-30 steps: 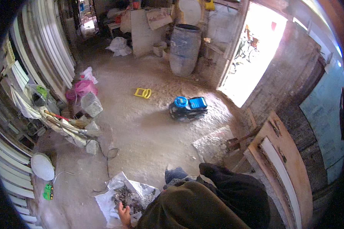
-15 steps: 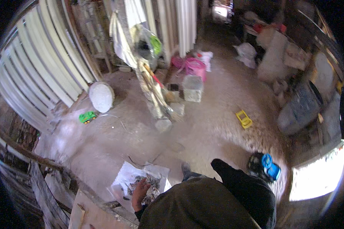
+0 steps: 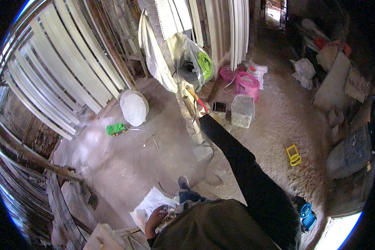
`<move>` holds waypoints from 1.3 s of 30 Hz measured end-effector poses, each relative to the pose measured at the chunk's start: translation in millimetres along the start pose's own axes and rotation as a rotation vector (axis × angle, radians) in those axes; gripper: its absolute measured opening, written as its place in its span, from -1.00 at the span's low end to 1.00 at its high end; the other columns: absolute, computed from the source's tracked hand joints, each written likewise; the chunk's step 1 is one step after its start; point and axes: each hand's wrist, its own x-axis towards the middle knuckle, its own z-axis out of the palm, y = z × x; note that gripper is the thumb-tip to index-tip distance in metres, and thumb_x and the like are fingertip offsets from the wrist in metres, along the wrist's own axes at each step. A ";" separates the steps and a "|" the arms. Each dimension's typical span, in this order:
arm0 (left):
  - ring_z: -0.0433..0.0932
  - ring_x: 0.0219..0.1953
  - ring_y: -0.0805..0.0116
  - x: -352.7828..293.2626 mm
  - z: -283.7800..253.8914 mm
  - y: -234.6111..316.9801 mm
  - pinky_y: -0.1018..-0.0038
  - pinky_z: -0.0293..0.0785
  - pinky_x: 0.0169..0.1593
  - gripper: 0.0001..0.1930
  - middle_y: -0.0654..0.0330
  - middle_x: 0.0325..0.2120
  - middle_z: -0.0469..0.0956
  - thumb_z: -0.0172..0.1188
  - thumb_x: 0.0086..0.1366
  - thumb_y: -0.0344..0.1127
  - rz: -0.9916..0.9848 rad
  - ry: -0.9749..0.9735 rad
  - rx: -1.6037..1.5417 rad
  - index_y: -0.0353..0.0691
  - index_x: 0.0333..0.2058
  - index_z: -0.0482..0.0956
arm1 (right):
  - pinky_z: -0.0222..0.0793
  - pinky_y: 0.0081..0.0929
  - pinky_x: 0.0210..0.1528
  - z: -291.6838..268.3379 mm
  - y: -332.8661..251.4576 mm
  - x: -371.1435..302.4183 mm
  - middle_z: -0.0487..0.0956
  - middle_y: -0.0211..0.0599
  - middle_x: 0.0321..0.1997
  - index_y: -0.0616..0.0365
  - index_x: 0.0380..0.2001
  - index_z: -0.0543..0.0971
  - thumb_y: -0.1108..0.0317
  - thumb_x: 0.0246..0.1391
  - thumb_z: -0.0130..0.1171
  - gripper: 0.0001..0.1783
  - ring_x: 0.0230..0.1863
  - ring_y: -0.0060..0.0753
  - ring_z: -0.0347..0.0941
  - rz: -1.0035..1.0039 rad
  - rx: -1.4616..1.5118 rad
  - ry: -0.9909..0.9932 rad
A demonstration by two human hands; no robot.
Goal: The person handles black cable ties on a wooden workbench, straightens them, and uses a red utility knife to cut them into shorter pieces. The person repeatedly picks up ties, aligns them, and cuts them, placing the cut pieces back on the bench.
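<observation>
A white sack [image 3: 148,203] with small pale and dark scraps at its mouth is at my waist. My left hand [image 3: 156,217] is closed on it, fingers curled over the scraps and partly hidden. My right arm stretches forward in a black sleeve to the post in the middle. There my right hand [image 3: 202,111] is small and mostly hidden past the cuff, beside the lower end of a red-handled tool [image 3: 199,99] leaning on the post. Whether its fingers grip the tool cannot be made out. A clear plastic bag with a bright green item [image 3: 204,66] hangs above.
Near the post are a translucent square tub [image 3: 243,111] and a pink bag [image 3: 248,85]. A white round container [image 3: 134,108] and a green toy truck [image 3: 116,128] are on the left. A yellow toy piece [image 3: 293,155] lies on the right, with a blue toy [image 3: 307,216] nearer me.
My right arm has swung out forward to the post. The view has shifted, so the room sits further right and lower. My left hand stays at the sack.
</observation>
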 end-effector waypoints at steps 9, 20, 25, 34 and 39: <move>0.32 -0.13 0.28 224.4 -107.7 108.2 0.43 0.23 -0.09 -0.55 0.07 -0.15 0.31 0.04 0.05 -0.38 0.489 -0.108 -0.137 -0.31 -0.06 0.18 | 0.14 -0.58 -0.61 37.4 -15.8 101.8 0.26 -0.46 -0.67 0.11 -0.46 0.33 0.19 -0.02 -0.19 -0.78 -0.66 -0.56 0.20 0.018 0.392 0.163; 0.01 0.06 0.18 376.5 -116.1 414.2 -0.06 -0.24 0.03 -0.31 0.19 -0.02 0.10 0.17 -0.18 -0.06 1.707 0.394 0.828 0.09 0.00 0.14 | 0.01 -0.71 -0.70 41.4 -60.8 -71.7 0.22 -0.56 -0.75 0.11 -0.51 0.32 0.26 0.02 -0.23 -0.81 -0.76 -0.71 0.06 -0.045 0.122 0.349; 0.24 -0.24 0.25 396.1 -110.8 443.5 0.02 -0.14 -0.01 -0.39 0.23 -0.38 0.32 0.17 -0.20 -0.02 1.986 0.366 0.712 -0.04 -0.11 0.27 | -0.02 -0.66 -0.79 27.6 -107.0 -127.1 0.21 -0.51 -0.80 0.09 -0.62 0.26 0.34 -0.05 -0.22 -0.86 -0.82 -0.69 0.04 -0.098 0.061 0.533; 0.24 -0.26 0.25 368.0 -118.4 432.4 0.02 0.00 -0.12 -0.34 0.25 -0.41 0.34 0.13 -0.20 0.04 2.195 0.152 0.652 0.05 -0.04 0.22 | 0.00 -0.68 -0.83 111.1 -222.7 -206.2 0.16 -0.50 -0.87 0.14 -0.67 0.22 0.08 -0.01 -0.15 -0.64 -0.92 -0.68 0.01 -0.198 0.113 0.886; 0.24 -0.28 0.24 343.8 -134.9 417.7 0.03 0.00 -0.11 -0.34 0.27 -0.43 0.31 0.14 -0.23 0.06 2.311 0.081 0.534 0.06 -0.06 0.26 | -0.03 -0.65 -0.81 166.6 -271.6 -220.8 0.11 -0.52 -0.88 0.12 -0.66 0.24 0.13 -0.02 -0.10 -0.67 -0.92 -0.67 -0.05 -0.476 0.267 1.071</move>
